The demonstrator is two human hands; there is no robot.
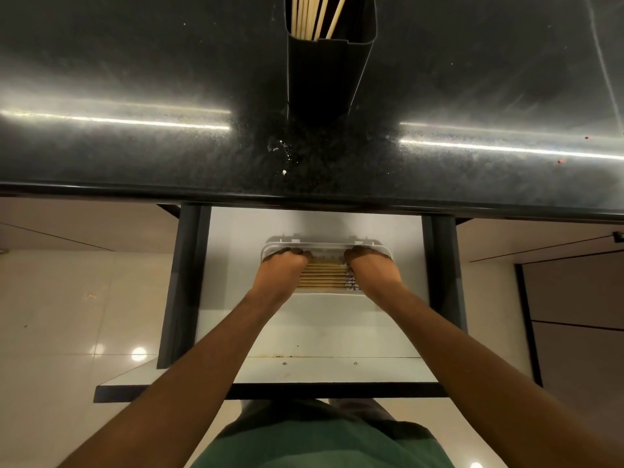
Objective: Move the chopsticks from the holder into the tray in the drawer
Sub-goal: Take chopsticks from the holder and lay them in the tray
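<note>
Both hands, left (pixel 282 270) and right (pixel 369 268), were curled inside the white tray (pixel 326 246) over laid chopsticks (pixel 322 275); grip indiscernible. Blue markings there unreadable.

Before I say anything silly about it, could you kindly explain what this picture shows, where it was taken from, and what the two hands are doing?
There is no machine here: a person wears a camera on the head, so you look down along both bare arms. At the top is a dark countertop with a black holder standing on it, and some chopsticks still stick out of it. Below the counter's edge a drawer is pulled open. Inside it lies a white tray with more chopsticks lying side by side. The left hand and the right hand rest at the two ends of that tray, fingers curled over its far rim. Whether they grip a chopstick or only the tray I cannot tell.
</note>
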